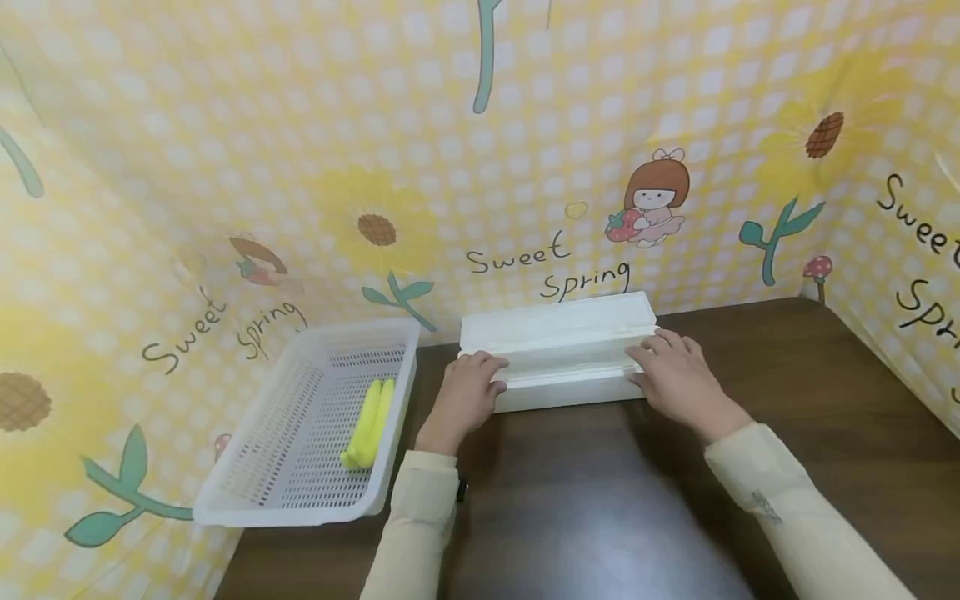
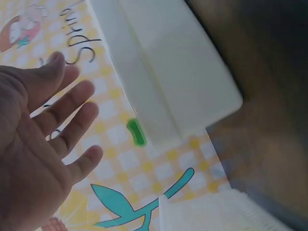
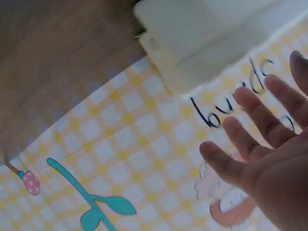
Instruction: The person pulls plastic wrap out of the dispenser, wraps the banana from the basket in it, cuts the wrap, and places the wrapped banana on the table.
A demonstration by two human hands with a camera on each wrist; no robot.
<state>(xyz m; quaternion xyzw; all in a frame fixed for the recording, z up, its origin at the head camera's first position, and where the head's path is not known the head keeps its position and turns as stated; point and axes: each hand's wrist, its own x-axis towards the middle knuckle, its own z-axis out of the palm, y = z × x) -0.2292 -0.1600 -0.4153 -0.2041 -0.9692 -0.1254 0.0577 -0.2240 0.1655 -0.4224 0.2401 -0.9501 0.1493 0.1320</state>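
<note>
A long white box (image 1: 566,394) stands at the back of the table, its lid (image 1: 558,322) raised toward the wall. In the head view, my left hand (image 1: 463,392) is at the box's left end, its fingertips overlapping the edge. My right hand (image 1: 678,379) is at the opposite end in much the same way. Both wrist views show loosely spread fingers with nothing held between them. A green clip (image 2: 136,133) shows on the box's side in the left wrist view. Contact with the box is hard to tell.
Left of the box is a white perforated basket (image 1: 300,517) holding yellow banana-shaped pieces (image 1: 367,425). A checked, flower-printed sheet (image 1: 525,192) covers the walls behind and beside the dark wooden table (image 1: 570,500).
</note>
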